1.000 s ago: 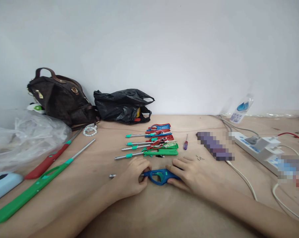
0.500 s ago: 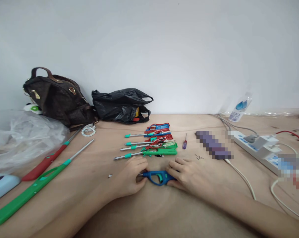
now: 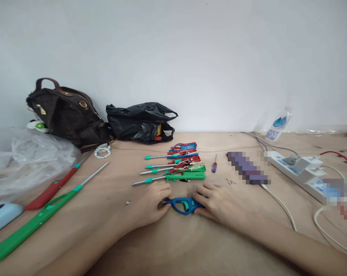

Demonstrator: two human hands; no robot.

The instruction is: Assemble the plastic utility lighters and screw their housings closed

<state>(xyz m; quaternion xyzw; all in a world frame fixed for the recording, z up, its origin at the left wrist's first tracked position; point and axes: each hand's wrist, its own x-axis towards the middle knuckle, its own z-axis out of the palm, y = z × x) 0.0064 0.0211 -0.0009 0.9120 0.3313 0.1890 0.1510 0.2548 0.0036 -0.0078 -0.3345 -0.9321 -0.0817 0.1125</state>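
A blue gas lighter (image 3: 179, 206) with a teal trigger lies across the table in front of me, between both hands. My left hand (image 3: 153, 203) is closed around its metal barrel, close to the blue body. The barrel's tip comes out on the far left of that hand. My right hand (image 3: 216, 201) grips the handle end, fingers on top and thumb below, hiding that end. Just beyond the hands lie several opened lighters in a row, the nearest a green lighter (image 3: 187, 176). A small screwdriver (image 3: 214, 167) with a purple handle and some loose screws (image 3: 230, 181) are beyond my right hand.
On the left are a long green lighter (image 3: 38, 217), a red lighter (image 3: 54, 188), a clear plastic bag (image 3: 32, 161) and a bracelet (image 3: 102, 151). A dark backpack (image 3: 65, 115) and black plastic bag (image 3: 135, 122) stand behind. Right are a power strip (image 3: 291, 174), cables and a bottle (image 3: 277, 126).
Almost nothing differs. Both hands keep hold of the blue lighter, which stays in nearly the same place.
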